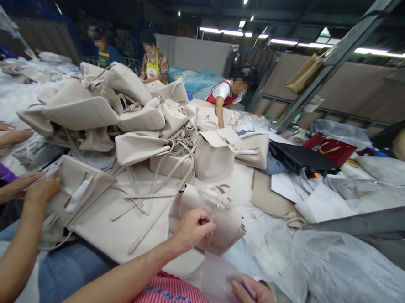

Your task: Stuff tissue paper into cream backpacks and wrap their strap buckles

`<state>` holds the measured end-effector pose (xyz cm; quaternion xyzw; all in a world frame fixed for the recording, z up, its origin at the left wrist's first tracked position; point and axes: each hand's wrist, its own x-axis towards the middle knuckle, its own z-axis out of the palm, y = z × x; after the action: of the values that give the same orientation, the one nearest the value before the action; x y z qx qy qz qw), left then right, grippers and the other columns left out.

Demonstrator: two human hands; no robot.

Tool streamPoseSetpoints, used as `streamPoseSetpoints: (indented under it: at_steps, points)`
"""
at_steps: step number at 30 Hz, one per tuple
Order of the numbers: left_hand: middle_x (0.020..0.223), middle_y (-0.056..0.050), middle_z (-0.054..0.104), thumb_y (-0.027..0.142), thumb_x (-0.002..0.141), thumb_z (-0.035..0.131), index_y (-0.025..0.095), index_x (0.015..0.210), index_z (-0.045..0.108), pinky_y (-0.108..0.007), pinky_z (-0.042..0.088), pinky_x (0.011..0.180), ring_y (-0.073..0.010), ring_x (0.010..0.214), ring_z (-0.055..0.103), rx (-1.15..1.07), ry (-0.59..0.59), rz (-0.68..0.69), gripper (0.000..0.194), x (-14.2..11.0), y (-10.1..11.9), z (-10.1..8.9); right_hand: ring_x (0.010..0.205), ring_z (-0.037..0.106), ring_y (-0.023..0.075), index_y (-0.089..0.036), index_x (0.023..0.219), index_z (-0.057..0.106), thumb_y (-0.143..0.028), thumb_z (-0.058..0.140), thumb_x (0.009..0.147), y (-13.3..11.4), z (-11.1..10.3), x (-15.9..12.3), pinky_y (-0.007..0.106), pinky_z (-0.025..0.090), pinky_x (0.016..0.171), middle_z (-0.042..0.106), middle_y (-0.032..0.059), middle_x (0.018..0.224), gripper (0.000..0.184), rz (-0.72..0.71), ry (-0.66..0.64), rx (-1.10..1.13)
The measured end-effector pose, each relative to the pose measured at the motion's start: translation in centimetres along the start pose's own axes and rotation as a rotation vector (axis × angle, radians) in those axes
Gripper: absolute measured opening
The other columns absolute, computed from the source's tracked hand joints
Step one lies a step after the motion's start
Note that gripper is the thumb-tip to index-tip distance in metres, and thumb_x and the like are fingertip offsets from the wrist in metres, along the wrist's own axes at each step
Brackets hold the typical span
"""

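Observation:
A beige handbag [225, 226] lies tilted on the table in front of me, white wrapping around its handle. My left hand [192, 228] is against its front, fingers curled into a pinch; what lies between the fingertips is hidden. Below the bag, my right hand [257, 295] grips a translucent plastic sheet [217, 278] between thumb and fingers. The sheet reaches up toward the bag's lower edge. Loose beige straps [153, 221] lie to the left of the bag.
Beige bags [81, 110] form a large heap behind. At left, a co-worker's hands [44, 190] hold another beige bag [82, 187]. Clear plastic bags [349, 270] cover the right side near a metal beam [369, 221]. A black bag [301, 158] lies farther back. People work across the table.

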<state>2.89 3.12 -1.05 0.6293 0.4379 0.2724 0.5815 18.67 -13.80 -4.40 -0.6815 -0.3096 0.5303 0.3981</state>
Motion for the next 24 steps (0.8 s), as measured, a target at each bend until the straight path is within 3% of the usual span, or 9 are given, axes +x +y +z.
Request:
streamPoseSetpoints:
  at_steps: [3,6,11,16,24]
  points:
    - [0.051,0.004,0.048,0.031,0.065,0.065,0.015,0.056,0.055,-0.021,0.031,0.048,-0.0082,0.048,0.042,-0.179,-0.155,-0.170,0.021,-0.6,0.9,-1.5,0.063,0.062,0.0206,-0.020,0.067,0.072,-0.057,0.068,0.068,-1.3,0.6,0.3,0.028,0.049,0.060,0.069,0.0016,0.062,0.037,0.020,0.021,0.031]
    - [0.048,0.005,0.047,0.036,0.064,0.068,0.014,0.061,0.057,-0.020,0.027,0.043,-0.0060,0.042,0.037,-0.329,-0.251,-0.278,0.025,-1.6,2.0,-3.1,0.068,0.066,0.0236,-0.018,0.085,0.074,-0.057,0.065,0.072,-3.1,2.2,1.2,0.032,0.052,0.064,0.073,0.0052,0.070,0.042,0.084,-0.034,0.236]
    - [0.054,0.006,0.052,0.027,0.063,0.065,0.014,0.079,0.057,-0.019,0.033,0.043,-0.0067,0.044,0.045,-0.380,-0.117,-0.224,0.022,-3.0,1.7,-3.5,0.080,0.069,0.0268,-0.016,0.098,0.072,-0.048,0.068,0.075,-6.1,5.3,3.3,0.039,0.053,0.074,0.076,0.0082,0.081,0.040,0.099,-0.180,0.513]
    - [0.055,0.007,0.053,0.017,0.059,0.062,0.016,0.080,0.050,-0.019,0.036,0.041,-0.0077,0.045,0.047,-0.375,-0.055,-0.199,0.024,-3.1,-0.2,-3.2,0.092,0.068,0.0288,-0.017,0.098,0.072,-0.043,0.074,0.071,-7.5,6.6,4.5,0.042,0.052,0.083,0.076,0.0090,0.091,0.039,0.072,-0.178,0.643]
    - [0.055,0.009,0.051,0.011,0.061,0.059,0.019,0.086,0.046,-0.018,0.033,0.043,-0.0060,0.045,0.044,-0.343,-0.024,-0.125,0.029,-3.3,-1.1,-3.3,0.094,0.067,0.0287,-0.019,0.100,0.070,-0.041,0.078,0.065,-8.2,7.1,5.0,0.042,0.050,0.086,0.075,0.0082,0.096,0.043,0.022,-0.165,0.536]
